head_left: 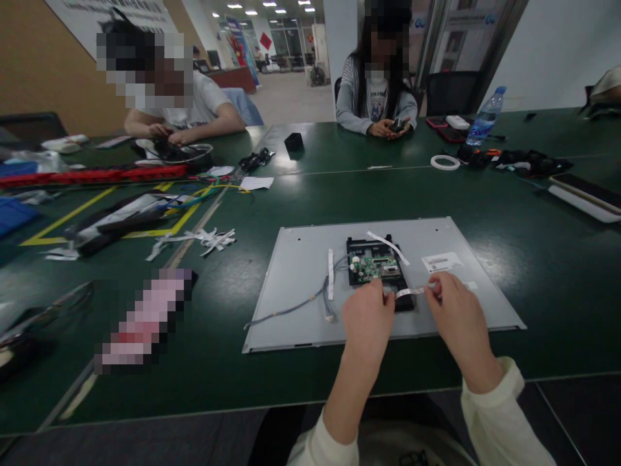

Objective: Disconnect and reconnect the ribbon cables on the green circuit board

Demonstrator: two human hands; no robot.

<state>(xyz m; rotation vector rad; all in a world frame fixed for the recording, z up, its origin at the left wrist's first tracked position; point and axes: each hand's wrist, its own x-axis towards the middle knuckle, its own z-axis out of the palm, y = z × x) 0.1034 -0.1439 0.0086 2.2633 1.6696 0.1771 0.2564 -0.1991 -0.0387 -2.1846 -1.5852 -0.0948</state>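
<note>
Above the grey panel [291, 278], left hand [369, 312] and right hand [456, 309] pinching one white strip [411, 292], apparently by its ends, circuit board [372, 267] mid-panel.

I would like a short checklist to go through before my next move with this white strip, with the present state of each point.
1. White strip held between left hand and right hand: ok.
2. Black bracket resting on the grey panel: ok.
3. Bracket fastened firmly: cannot tell.
4. Grey cable clear of both hands: ok.
5. Water bottle standing away from the panel: ok.
</note>
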